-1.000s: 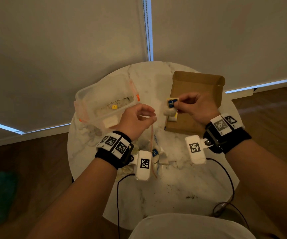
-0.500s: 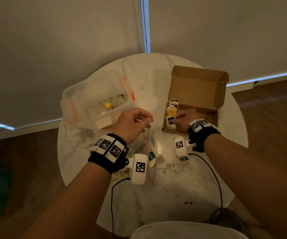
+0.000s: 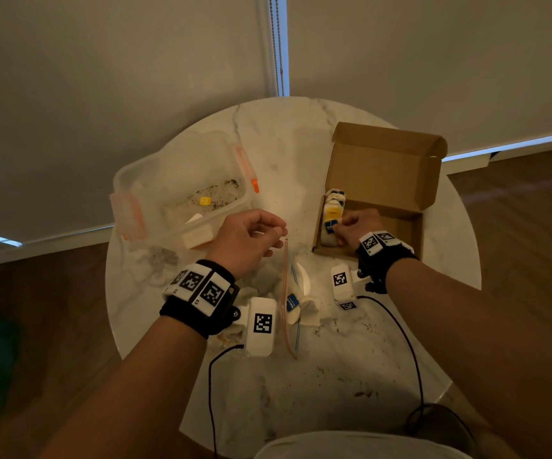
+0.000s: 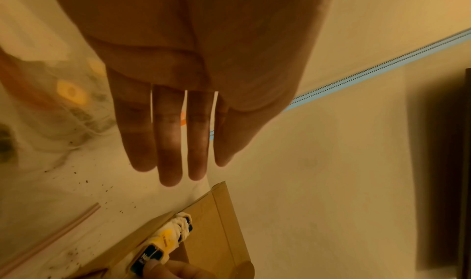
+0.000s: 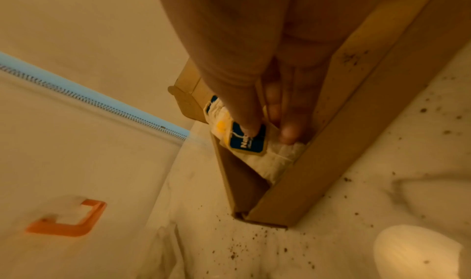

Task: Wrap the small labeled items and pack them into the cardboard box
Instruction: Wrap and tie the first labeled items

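An open cardboard box sits at the table's right, lid standing up. Several white-wrapped labeled items line its left wall. My right hand reaches into the box's near-left corner. It pinches a wrapped item with a blue label, thumb on the label and fingers behind, against the box wall. My left hand hovers over the table's middle, left of the box. Its fingers are nearly straight and hold nothing. Another blue-labeled item lies on the table below it.
A clear plastic tub with orange clips stands at the left, a small yellow piece inside. A zip bag with a pink and blue seal lies between my wrists. Brown crumbs are scattered over the marble table. Black cables run off the near edge.
My right hand dropped from above the box into its near-left corner, carrying the blue-labeled wrapped item. My left hand stayed roughly where it was.
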Demonstrator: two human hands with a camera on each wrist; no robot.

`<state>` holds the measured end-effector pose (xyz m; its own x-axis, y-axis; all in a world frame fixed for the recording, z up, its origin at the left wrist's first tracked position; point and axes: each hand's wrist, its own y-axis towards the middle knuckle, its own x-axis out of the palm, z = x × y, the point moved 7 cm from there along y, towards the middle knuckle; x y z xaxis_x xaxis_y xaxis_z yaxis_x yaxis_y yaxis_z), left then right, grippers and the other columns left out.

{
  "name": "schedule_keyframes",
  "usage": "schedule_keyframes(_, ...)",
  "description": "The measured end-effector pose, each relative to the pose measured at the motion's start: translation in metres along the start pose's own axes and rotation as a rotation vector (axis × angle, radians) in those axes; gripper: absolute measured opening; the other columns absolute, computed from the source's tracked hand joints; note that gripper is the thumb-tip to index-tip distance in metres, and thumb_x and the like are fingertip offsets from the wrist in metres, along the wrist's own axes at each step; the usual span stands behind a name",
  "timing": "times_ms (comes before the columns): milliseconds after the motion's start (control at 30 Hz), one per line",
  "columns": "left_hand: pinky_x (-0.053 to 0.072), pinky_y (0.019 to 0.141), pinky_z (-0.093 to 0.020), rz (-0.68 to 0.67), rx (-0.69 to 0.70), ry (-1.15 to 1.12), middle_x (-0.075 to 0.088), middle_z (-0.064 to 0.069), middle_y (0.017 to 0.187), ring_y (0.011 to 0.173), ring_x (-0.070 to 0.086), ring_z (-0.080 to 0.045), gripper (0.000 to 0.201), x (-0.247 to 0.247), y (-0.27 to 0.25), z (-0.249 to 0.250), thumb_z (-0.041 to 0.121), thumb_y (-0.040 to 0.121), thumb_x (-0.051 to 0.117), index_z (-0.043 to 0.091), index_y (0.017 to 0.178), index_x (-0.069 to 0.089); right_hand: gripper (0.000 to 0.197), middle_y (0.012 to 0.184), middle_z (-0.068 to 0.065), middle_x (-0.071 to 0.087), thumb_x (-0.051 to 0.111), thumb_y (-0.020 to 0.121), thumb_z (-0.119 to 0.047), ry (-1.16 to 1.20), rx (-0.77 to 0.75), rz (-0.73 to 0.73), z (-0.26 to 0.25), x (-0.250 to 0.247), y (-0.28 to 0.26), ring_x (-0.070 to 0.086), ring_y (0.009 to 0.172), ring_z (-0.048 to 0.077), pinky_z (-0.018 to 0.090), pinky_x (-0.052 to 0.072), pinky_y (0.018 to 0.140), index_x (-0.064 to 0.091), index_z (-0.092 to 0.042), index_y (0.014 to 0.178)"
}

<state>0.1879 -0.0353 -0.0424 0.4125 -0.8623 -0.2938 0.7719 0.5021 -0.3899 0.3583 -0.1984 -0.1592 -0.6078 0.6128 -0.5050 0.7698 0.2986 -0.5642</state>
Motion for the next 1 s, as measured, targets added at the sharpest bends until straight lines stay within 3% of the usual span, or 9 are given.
schedule_keyframes(133, 0.060, 0.074, -0.033, 0.003, 0.000, -0.007, 0.075, -0.005, 0.094, 0.085, 0.073, -0.020, 0.012, 0.000, -0.001, 0.000, 0.006, 0.093, 0.064, 0.016, 0.092, 0.070, 0.020, 0.069, 0.014, 0.069, 0.074, 0.085, -0.017, -0.001, 0.106, -0.033, 0.004, 0.002, 0.003, 0.061, 0.051, 0.018, 0.026, 0.054, 0.050, 0.069, 0.003, 0.089)
schedule_keyframes(267, 0.059, 0.073, -0.031, 0.000, -0.004, -0.013, 0.074, -0.006, 0.096, 0.086, 0.072, -0.021, 0.012, -0.001, -0.004, 0.001, 0.005, 0.093, 0.063, 0.016, 0.092, 0.070, 0.015, 0.075, 0.014, 0.071, 0.076, 0.084, -0.013, 0.032, 0.108, -0.068, 0.000, 0.003, -0.001, 0.063, 0.048, 0.012, 0.022, 0.054, 0.047, 0.070, 0.001, 0.086)
schedule_keyframes(400, 0.054, 0.063, -0.027, -0.040, 0.005, 0.069, 0.074, 0.001, 0.085, 0.069, 0.065, -0.016, 0.010, 0.000, -0.008, 0.002, 0.011, 0.094, 0.063, 0.018, 0.095, 0.070, 0.016, 0.085, 0.016, 0.073, 0.076, 0.083, -0.016, -0.045, 0.061, -0.075, -0.002, -0.007, -0.008, 0.066, 0.069, 0.022, 0.035, 0.059, 0.070, 0.073, -0.001, 0.088)
schedule_keyframes(500, 0.047, 0.060, -0.020, -0.256, -0.046, 0.291, 0.065, 0.010, 0.065, 0.058, 0.056, -0.005, 0.013, 0.017, -0.015, -0.007, 0.025, 0.096, 0.061, 0.026, 0.105, 0.070, 0.013, 0.090, 0.008, 0.070, 0.070, 0.087, -0.019, -0.160, -0.100, 0.034, -0.019, -0.021, -0.022, 0.057, 0.072, 0.014, 0.021, 0.045, 0.056, 0.073, -0.007, 0.090)
schedule_keyframes(567, 0.049, 0.064, -0.021, -0.439, -0.104, 0.476, 0.061, 0.010, 0.067, 0.053, 0.055, 0.000, 0.020, 0.034, -0.025, -0.020, 0.034, 0.097, 0.059, 0.030, 0.115, 0.067, 0.011, 0.088, 0.003, 0.066, 0.067, 0.089, -0.020, -0.219, -0.212, 0.036, -0.031, -0.020, -0.040, 0.055, 0.074, 0.010, 0.014, 0.038, 0.055, 0.071, -0.010, 0.092)
schedule_keyframes(667, 0.052, 0.081, -0.026, -0.516, -0.177, 0.792, 0.061, 0.011, 0.091, 0.080, 0.064, -0.006, 0.032, 0.043, -0.030, -0.045, 0.043, 0.093, 0.062, 0.027, 0.121, 0.065, 0.011, 0.086, -0.003, 0.063, 0.067, 0.090, -0.020, -0.372, -0.398, -0.158, -0.039, 0.012, -0.071, 0.057, 0.078, 0.010, 0.010, 0.041, 0.061, 0.071, -0.010, 0.093)
schedule_keyframes(733, 0.051, 0.088, -0.030, -0.438, -0.202, 0.972, 0.064, 0.005, 0.111, 0.099, 0.063, -0.016, 0.031, 0.036, -0.027, -0.054, 0.042, 0.090, 0.065, 0.024, 0.115, 0.070, 0.014, 0.095, -0.001, 0.068, 0.067, 0.089, -0.021, -0.522, -0.454, -0.314, -0.030, 0.044, -0.087, 0.061, 0.085, 0.011, 0.019, 0.052, 0.076, 0.072, -0.011, 0.099)
schedule_keyframes(833, 0.055, 0.087, -0.034, -0.340, -0.224, 1.056, 0.068, -0.001, 0.111, 0.098, 0.065, -0.022, 0.023, 0.027, -0.027, -0.057, 0.031, 0.087, 0.065, 0.022, 0.107, 0.073, 0.026, 0.109, 0.006, 0.069, 0.069, 0.088, -0.025, -0.659, -0.435, -0.383, -0.013, 0.079, -0.088, 0.063, 0.099, 0.019, 0.030, 0.052, 0.089, 0.071, -0.011, 0.110)
schedule_keyframes(1000, 0.050, 0.088, -0.035, -0.391, -0.112, 0.908, 0.063, -0.002, 0.114, 0.102, 0.060, -0.023, 0.030, 0.038, -0.041, -0.045, 0.027, 0.090, 0.061, 0.025, 0.120, 0.058, 0.026, 0.094, 0.010, 0.066, 0.070, 0.084, -0.033, -0.675, -0.240, -0.328, -0.003, 0.100, -0.077, 0.063, 0.086, 0.025, 0.030, 0.051, 0.071, 0.068, -0.008, 0.091)
